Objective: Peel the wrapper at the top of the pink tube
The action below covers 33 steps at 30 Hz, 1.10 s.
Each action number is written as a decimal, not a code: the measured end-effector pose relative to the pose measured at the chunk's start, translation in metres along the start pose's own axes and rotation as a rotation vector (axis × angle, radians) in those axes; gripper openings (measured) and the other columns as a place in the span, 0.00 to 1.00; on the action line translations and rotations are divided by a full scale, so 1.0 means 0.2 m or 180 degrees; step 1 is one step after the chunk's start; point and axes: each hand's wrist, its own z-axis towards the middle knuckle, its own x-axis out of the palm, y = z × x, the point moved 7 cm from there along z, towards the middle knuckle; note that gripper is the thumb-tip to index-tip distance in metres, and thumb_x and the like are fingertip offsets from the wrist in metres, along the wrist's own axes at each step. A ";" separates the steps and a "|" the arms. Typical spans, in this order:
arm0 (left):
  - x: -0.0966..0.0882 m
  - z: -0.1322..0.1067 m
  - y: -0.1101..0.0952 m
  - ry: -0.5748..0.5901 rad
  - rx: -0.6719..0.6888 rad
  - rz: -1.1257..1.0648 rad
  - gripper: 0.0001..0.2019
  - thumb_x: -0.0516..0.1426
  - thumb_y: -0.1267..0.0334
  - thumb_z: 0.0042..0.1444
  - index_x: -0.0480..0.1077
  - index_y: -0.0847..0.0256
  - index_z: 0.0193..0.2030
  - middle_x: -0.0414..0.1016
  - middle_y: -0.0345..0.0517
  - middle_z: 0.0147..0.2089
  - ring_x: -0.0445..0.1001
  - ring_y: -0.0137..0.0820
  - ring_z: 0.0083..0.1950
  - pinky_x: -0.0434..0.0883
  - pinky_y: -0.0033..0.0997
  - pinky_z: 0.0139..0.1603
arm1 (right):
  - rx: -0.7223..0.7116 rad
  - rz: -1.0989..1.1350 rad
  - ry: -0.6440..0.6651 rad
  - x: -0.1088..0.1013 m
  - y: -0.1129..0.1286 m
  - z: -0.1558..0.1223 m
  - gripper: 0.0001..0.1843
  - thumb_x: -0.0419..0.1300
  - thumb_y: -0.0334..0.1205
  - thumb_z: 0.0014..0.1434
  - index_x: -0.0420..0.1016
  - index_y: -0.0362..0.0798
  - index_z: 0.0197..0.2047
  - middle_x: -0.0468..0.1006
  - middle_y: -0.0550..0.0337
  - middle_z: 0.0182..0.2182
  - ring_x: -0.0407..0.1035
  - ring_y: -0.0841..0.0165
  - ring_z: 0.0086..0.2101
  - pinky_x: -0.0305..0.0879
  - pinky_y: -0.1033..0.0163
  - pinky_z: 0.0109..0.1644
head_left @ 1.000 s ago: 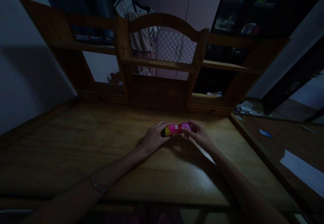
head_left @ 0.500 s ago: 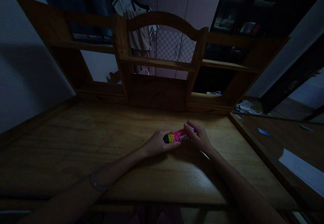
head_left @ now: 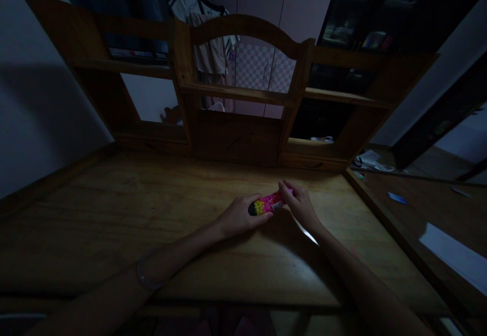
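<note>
Over the middle of the wooden desk (head_left: 182,189), both hands hold a small elongated thing (head_left: 268,203), pink along its length with a yellow band and a black end. A pale label-like patch shows on its lower side. My left hand (head_left: 243,215) is closed around the black end, thumb and fingers on either side. My right hand (head_left: 299,203) pinches the pink end between thumb and fingers, which hide its tip. The light is dim, and I cannot tell its exact kind.
A wooden shelf unit (head_left: 236,95) rises along the desk's back edge. On the lower surface at right lie a blue card (head_left: 396,197) and a white sheet (head_left: 454,255). A bright white streak (head_left: 309,234) shows beside my right forearm. A wall (head_left: 45,98) borders the left side.
Both hands and the pink thing have shifted very slightly right. My right hand has turned a little, and more of the white streak by its forearm shows.
</note>
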 end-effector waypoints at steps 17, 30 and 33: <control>0.00 0.00 0.02 -0.0027 -0.0067 0.0322 0.20 0.59 0.47 0.52 0.73 0.60 0.45 0.77 0.42 0.37 0.73 0.33 0.35 0.66 0.29 0.37 | 0.0081 -0.0257 -0.0060 0.04 -0.09 0.00 0.25 0.46 0.52 0.67 0.61 0.47 0.22 0.61 0.64 0.18 0.57 0.71 0.22 0.46 0.65 0.26; 0.03 0.00 0.02 0.0036 -0.0134 0.0028 0.19 0.60 0.49 0.51 0.74 0.62 0.42 0.77 0.43 0.35 0.72 0.32 0.33 0.64 0.28 0.33 | 0.0263 -0.0784 0.0086 0.01 -0.11 0.02 0.23 0.47 0.44 0.61 0.55 0.47 0.16 0.57 0.64 0.14 0.54 0.73 0.18 0.42 0.64 0.25; 0.04 -0.01 0.03 0.0071 -0.0162 -0.0051 0.19 0.59 0.49 0.51 0.74 0.62 0.44 0.77 0.43 0.36 0.72 0.32 0.33 0.65 0.28 0.34 | 0.0353 -0.0761 0.0099 0.01 -0.12 0.02 0.22 0.47 0.44 0.60 0.55 0.47 0.16 0.57 0.64 0.14 0.53 0.73 0.18 0.42 0.65 0.24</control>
